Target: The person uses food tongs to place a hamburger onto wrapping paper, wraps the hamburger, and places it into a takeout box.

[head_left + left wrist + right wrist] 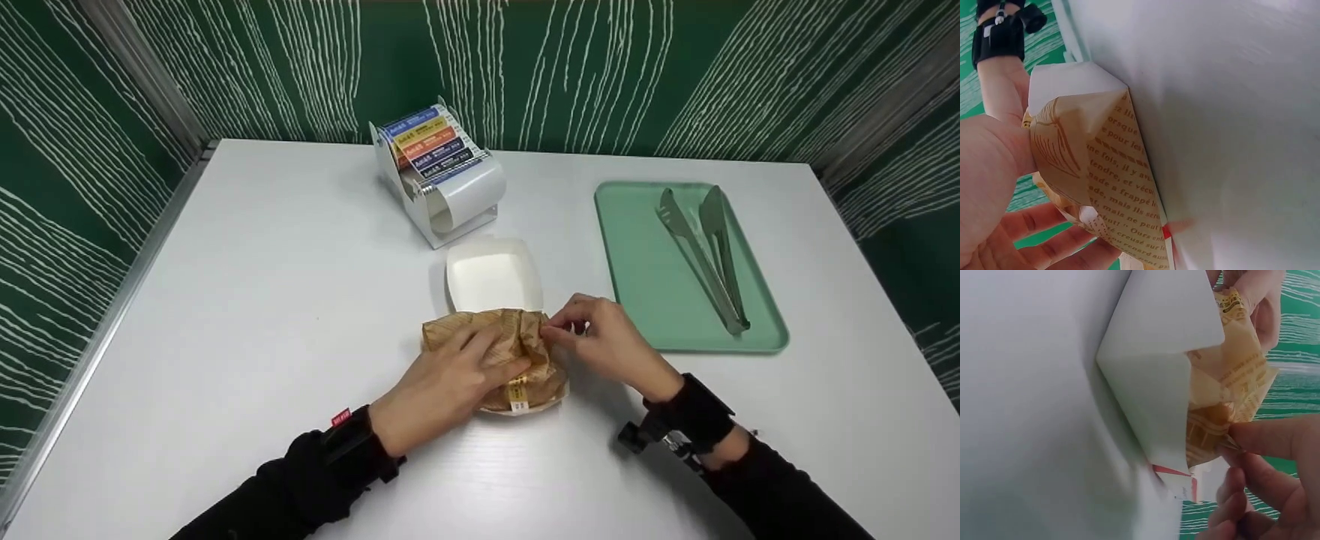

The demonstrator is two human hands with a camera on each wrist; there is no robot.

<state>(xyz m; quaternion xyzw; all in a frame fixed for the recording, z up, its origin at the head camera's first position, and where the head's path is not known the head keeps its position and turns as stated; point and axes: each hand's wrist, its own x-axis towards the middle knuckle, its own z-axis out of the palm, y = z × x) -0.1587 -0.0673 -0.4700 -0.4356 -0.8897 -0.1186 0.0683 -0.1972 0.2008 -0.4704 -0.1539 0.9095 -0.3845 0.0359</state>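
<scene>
A brown printed paper wrapper point(550, 381), folded and creased, sits in the near half of a small white box point(493, 279) whose lid lies open at the back. My left hand point(442, 379) rests over the wrapper from the left, its fingers spread; they look extended in the left wrist view beside the printed paper point(1117, 169). At the wrapper's right edge, my right hand point(609, 343) pinches a fold between thumb and forefinger. The right wrist view shows this pinch above the box's white side wall point(1148, 394). A yellow-and-white label point(518, 393) shows at the front. Whatever the paper encloses is hidden.
Behind the box stands a white label dispenser point(469, 187) with several coloured label rolls. On the right lies a green tray point(637, 262) bearing metal tongs point(709, 259). All stand on a white table point(300, 247) before green, white-streaked walls.
</scene>
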